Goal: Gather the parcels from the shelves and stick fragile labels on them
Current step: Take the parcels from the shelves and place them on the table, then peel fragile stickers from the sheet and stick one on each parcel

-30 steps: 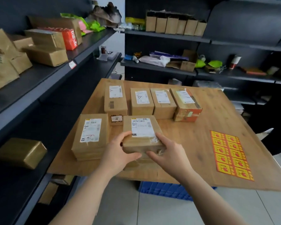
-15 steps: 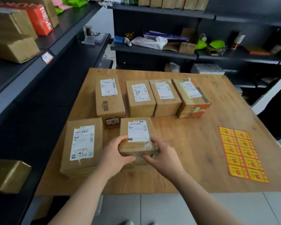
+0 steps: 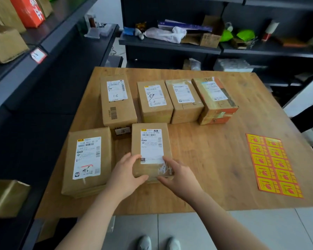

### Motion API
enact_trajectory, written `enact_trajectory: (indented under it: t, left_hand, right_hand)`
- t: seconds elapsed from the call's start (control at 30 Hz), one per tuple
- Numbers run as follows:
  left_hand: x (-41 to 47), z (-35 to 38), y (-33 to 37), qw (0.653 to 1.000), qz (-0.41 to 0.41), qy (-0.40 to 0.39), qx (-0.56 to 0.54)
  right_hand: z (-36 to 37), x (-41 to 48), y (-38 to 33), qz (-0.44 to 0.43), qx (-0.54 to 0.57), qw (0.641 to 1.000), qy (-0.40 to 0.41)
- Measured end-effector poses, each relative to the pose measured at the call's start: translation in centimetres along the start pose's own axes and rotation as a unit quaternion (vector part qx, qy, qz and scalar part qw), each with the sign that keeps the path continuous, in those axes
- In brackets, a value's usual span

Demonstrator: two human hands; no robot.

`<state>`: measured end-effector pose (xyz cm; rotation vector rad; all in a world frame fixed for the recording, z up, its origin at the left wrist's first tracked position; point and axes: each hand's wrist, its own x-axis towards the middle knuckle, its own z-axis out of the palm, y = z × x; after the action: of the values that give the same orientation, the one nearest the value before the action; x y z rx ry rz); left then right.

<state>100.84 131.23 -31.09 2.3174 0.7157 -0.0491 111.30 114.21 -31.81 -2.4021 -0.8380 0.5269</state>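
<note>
In the head view, a flat parcel [image 3: 87, 159] is seen at the left of the wooden table [image 3: 215, 159]. Just beside it, the left hand [image 3: 126, 175] is curled round the near left corner of a smaller parcel [image 3: 150, 150], whose near right corner is gripped by the right hand [image 3: 179, 177]. A sheet of fragile labels [image 3: 273, 165] is laid well apart, at the right.

wooden table [image 3: 206, 186] | white bag [image 3: 166, 34] | green bags [image 3: 245, 34] right of it | grey shoes [image 3: 145, 243] on tiled floor [image 3: 242, 231]
</note>
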Motion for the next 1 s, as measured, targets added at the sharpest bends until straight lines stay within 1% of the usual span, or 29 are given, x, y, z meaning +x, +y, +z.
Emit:
enact_trajectory:
  t: [0.07,0.13,0.23,0.37,0.5,0.6,0.77,1.0]
  left_hand:
    - [-0.1,-0.3,0.3,0.999,0.009,0.014,0.028]
    - [0.0,-0.6,0.9,0.996,0.034,0.046,0.073]
    - [0.3,-0.7,2.8,0.985,0.087,0.086,0.119]
    - [0.9,0.3,6.7,0.975,0.145,0.094,0.139]
    - [1.6,2.3,11.0,0.966,0.208,0.077,0.135]
    - [2.5,4.7,14.1,0.96,0.234,0.059,0.138]
    - [4.4,10.3,19.4,0.956,0.243,0.006,0.162]
    - [8.0,19.0,25.9,0.951,0.233,-0.053,0.198]
  right_hand:
    - [-0.5,-0.2,-0.1,-0.018,-0.008,1.0,0.016]
    - [-1.3,-0.5,0.0,-0.026,-0.035,0.998,0.045]
    - [-2.9,-0.8,0.7,-0.007,-0.095,0.992,0.079]
    - [-6.2,-2.1,2.9,0.012,-0.133,0.983,0.122]
    - [-9.7,-4.0,6.4,0.047,-0.155,0.975,0.152]
    - [-12.0,-5.0,9.9,0.079,-0.159,0.97,0.165]
    - [-15.8,-5.9,16.7,0.134,-0.166,0.964,0.16]
    - [-19.4,-4.0,27.1,0.191,-0.179,0.96,0.103]
